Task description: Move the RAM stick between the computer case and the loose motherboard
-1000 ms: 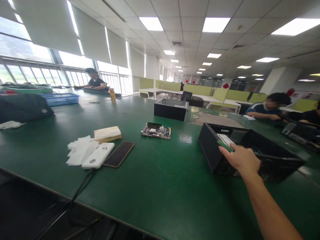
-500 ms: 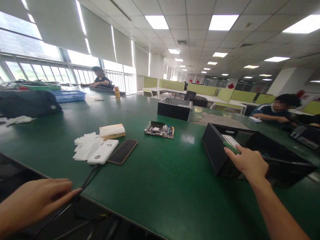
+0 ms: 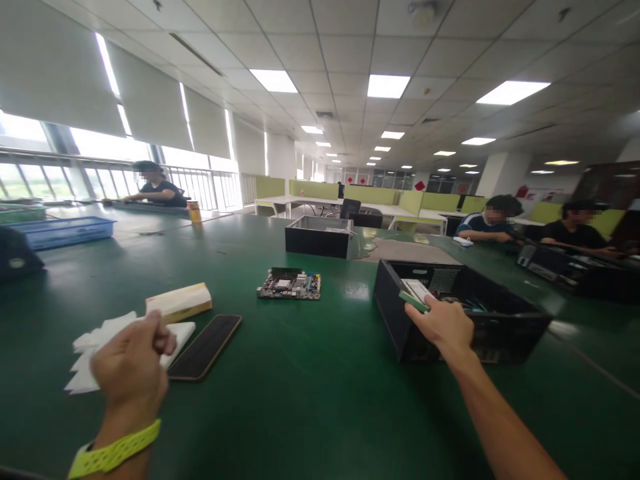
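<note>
My right hand (image 3: 443,325) is closed on a thin green card (image 3: 413,300) with a white label, held at the near rim of an open black computer case (image 3: 395,320). My left hand (image 3: 131,365), with a yellow-green wristband, is curled into a loose fist above a white device (image 3: 177,332) and white tissues (image 3: 93,341). What its fingers hold, if anything, is hidden. A dark phone (image 3: 205,347) lies just right of that hand. A small motherboard (image 3: 290,285) lies on the green table (image 3: 300,387) between the two hands, farther back.
A tan box (image 3: 179,301) lies behind the tissues. A second open case (image 3: 317,238) stands farther back, a blue basket (image 3: 60,231) at the far left, an orange bottle (image 3: 194,212) beyond. Other people sit at the back left and right.
My left hand has come up from the table's near edge and curled over the white device and tissues. My right hand keeps its grip on the card at the case. The view has shifted right.
</note>
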The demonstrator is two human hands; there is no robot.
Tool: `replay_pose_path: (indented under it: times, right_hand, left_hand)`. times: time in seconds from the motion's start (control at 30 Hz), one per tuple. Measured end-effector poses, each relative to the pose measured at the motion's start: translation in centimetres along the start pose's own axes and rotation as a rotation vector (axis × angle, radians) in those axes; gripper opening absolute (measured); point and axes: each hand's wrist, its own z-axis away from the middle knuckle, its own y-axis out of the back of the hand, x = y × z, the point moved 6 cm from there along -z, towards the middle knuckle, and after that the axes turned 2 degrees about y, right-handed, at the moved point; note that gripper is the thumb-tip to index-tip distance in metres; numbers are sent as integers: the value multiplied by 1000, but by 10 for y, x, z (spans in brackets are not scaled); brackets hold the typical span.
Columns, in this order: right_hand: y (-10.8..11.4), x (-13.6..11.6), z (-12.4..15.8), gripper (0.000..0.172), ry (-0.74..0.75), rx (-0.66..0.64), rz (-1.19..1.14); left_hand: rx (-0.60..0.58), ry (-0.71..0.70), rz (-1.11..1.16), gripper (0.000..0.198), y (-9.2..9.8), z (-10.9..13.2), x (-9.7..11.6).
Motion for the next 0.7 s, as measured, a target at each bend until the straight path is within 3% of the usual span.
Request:
replay_pose_path:
  times: [0.07,0.1,0.17,0.23,0.33,0.43,0.53,0.6,0.7]
  right_hand:
    - [6,-14,10,67,20,-3,-5]
    - [8,-23,17,68,37,-6,-4]
    - [13,-41,32,71,91,-3,-1]
    - [18,-61,51,75,170,-2,-18]
    - [23,-94,85,78,307,-66,-97]
    - [34,-120,115,68,486,-176,-178]
    - [59,-120,118,43,717,-319,-266]
    - [77,-100,90,37,797,-432,-311]
    - [81,-53,14,52,733,-563,-232]
  left_hand:
    - [-9,27,195,30,-47,2,13]
    - [-92,9,208,30,-75,7,23]
    - [-336,-112,79,35,-132,27,48]
    - [-653,-272,-45,39,-188,57,72]
    - [-1054,-433,-88,38,-253,98,93]
    - [-1278,-458,-140,35,-298,113,93]
    - [-1503,-520,-310,32,-332,125,82]
    - [-1591,-662,-505,29,-349,136,76]
    - [-1690,-850,-867,30,-368,160,58]
